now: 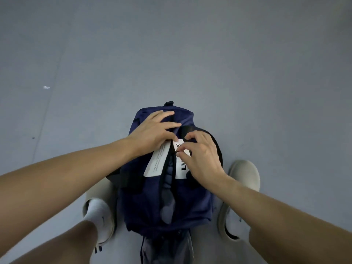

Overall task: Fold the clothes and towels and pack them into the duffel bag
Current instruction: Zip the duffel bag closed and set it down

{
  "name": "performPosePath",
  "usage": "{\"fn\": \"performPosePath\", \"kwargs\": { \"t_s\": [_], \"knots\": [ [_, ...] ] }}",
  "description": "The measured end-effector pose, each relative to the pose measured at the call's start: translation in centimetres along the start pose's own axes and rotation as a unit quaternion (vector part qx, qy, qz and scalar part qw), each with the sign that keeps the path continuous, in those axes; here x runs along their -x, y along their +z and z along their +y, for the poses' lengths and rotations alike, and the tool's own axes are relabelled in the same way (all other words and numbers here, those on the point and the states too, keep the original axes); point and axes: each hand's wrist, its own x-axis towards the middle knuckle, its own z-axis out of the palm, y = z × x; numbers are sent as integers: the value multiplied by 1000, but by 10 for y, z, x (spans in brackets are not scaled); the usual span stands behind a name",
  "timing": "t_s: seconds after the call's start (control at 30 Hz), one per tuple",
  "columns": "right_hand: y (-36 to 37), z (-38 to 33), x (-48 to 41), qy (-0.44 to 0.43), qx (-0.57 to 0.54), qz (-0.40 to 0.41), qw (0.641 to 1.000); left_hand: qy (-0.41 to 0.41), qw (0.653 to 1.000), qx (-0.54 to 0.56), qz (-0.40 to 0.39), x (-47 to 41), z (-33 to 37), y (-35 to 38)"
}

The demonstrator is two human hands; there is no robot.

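Observation:
A navy duffel bag [139, 204] with white printed panels lies on the grey floor between my feet, its long axis pointing away from me. Its top zipper gapes along the near half, and grey folded fabric [168, 195] shows inside. My left hand [152, 132] rests on the bag's far top, fingers spread and pressing the fabric beside the zipper line. My right hand [200, 155] is curled over the zipper at mid-length, thumb and fingertips pinching something small there, apparently the zipper pull. A black strap [217, 147] arcs round the right side.
My feet in beige slip-on shoes and white socks stand on either side of the bag, left foot [99, 212] and right foot [240, 199]. Grey fabric [167, 248] shows at the bag's near end. A small white scrap [46, 87] lies on the floor far left.

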Motion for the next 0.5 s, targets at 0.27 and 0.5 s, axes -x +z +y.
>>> {"fn": "performPosePath", "kwargs": {
  "t_s": [0.27, 0.5],
  "knots": [
    [-7, -22, 74, 91, -7, -29, 995, -189, 978, 68, -55, 10, 28, -9],
    [-18, -55, 104, 118, -14, -17, 993, -372, 890, 263, 2, 94, 110, -18]
  ]
}}
